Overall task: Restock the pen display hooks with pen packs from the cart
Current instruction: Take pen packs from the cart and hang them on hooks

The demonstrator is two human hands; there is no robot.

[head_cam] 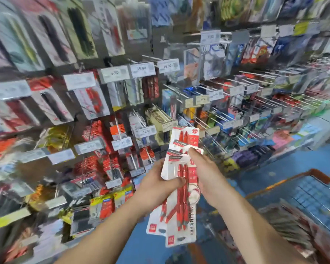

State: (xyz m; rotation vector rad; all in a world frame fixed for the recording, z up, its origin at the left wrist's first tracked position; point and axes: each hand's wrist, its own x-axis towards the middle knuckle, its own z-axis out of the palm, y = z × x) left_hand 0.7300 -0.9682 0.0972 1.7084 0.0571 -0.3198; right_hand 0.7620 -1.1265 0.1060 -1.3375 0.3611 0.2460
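Note:
I hold a fanned stack of red pen packs (181, 204), white cards with red pens, in front of the display. My left hand (158, 182) grips the stack from the left, thumb across the front pack. My right hand (205, 173) pinches the upper part of the packs, and one pack (185, 139) sticks up above the fingers. Behind them the pen display hooks (120, 134) carry hanging packs and price tags; the view is motion-blurred. The cart (303, 202), an orange-rimmed wire basket, stands at the lower right with more packs (286, 225) in it.
Rows of metal hooks with stationery (255, 103) run along the wall to the right. Price labels (143, 68) jut out at the hook ends. The floor (286, 162) between shelf and cart is blue.

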